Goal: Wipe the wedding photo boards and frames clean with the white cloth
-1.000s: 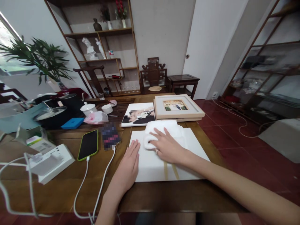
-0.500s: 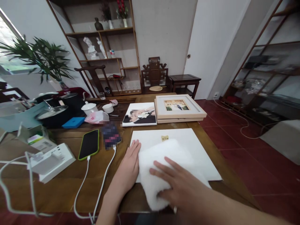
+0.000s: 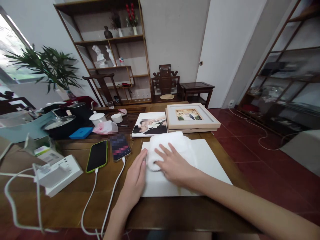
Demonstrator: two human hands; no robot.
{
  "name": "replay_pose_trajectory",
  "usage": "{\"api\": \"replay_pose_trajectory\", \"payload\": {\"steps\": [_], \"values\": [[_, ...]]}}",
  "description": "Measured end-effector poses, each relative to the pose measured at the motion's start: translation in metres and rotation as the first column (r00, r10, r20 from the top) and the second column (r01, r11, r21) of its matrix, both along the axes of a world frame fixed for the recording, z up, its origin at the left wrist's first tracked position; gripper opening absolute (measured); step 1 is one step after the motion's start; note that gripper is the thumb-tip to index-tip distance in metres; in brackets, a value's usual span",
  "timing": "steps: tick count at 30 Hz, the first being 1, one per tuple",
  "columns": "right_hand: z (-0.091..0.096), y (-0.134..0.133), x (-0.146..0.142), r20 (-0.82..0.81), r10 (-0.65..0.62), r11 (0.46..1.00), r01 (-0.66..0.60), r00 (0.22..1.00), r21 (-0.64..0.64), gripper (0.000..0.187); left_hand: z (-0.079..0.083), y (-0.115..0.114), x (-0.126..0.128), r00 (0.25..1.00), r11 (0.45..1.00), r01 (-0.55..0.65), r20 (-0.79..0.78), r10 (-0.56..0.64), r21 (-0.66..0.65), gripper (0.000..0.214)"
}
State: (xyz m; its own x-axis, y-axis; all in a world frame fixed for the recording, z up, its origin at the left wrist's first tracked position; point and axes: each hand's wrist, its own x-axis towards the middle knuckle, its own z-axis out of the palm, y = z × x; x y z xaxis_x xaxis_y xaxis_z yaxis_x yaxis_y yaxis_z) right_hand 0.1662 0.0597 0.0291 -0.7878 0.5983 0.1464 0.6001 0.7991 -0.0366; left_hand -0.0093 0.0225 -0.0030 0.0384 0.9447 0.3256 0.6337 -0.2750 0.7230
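A white flat panel (image 3: 212, 165) lies face down on the wooden table (image 3: 75, 203). My right hand (image 3: 172, 163) rests flat on a white cloth (image 3: 172, 143) at the panel's far left part, fingers spread. My left hand (image 3: 135, 176) lies flat, fingers together, along the panel's left edge, pressing on it. Both hands hold nothing inside the fingers.
Behind the panel lie a printed photo (image 3: 150, 124) and a stack of framed pictures (image 3: 191, 116). Left of my hands are two phones (image 3: 97, 156) on white charging cables (image 3: 110, 196), a white power strip (image 3: 58, 173), pots (image 3: 58, 121), cups. The table's right edge drops to a red tile floor.
My right hand slid the cloth from the panel's far side toward me to the near edge, then back up to the far left. The left hand stayed on the panel's edge.
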Motion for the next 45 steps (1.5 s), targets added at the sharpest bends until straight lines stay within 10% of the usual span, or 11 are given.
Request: {"api": "replay_pose_trajectory", "payload": {"steps": [7, 12, 17, 28, 40, 45], "values": [[0.005, -0.054, -0.003, -0.026, 0.345, 0.938, -0.344, 0.938, 0.037, 0.020, 0.012, -0.008, -0.002, 0.986, 0.998, -0.067, 0.156, 0.066, -0.003, 0.048], [0.009, -0.067, 0.030, -0.046, 0.256, 0.963, -0.259, 0.966, -0.080, 0.023, -0.003, -0.007, -0.003, 0.994, 0.999, 0.042, -0.099, -0.041, 0.012, 0.045], [0.016, -0.028, 0.043, -0.043, 0.037, 0.993, -0.042, 0.998, -0.113, 0.028, -0.013, -0.004, 0.000, 0.960, 0.995, 0.083, -0.273, -0.065, 0.056, 0.041], [0.016, 0.045, -0.034, -0.080, 0.069, 0.997, -0.072, 0.994, -0.039, 0.021, -0.010, -0.002, -0.001, 0.942, 0.989, 0.109, -0.327, -0.072, 0.098, 0.037], [0.011, 0.024, 0.095, -0.045, -0.248, 0.964, 0.242, 0.968, -0.114, 0.026, -0.015, -0.003, -0.002, 0.953, 0.992, 0.096, -0.295, -0.067, 0.084, 0.037], [-0.007, -0.010, 0.125, -0.057, -0.196, 0.980, 0.195, 0.979, -0.028, 0.028, -0.012, -0.003, 0.000, 0.950, 0.996, 0.071, -0.308, -0.050, 0.059, 0.042]]}}
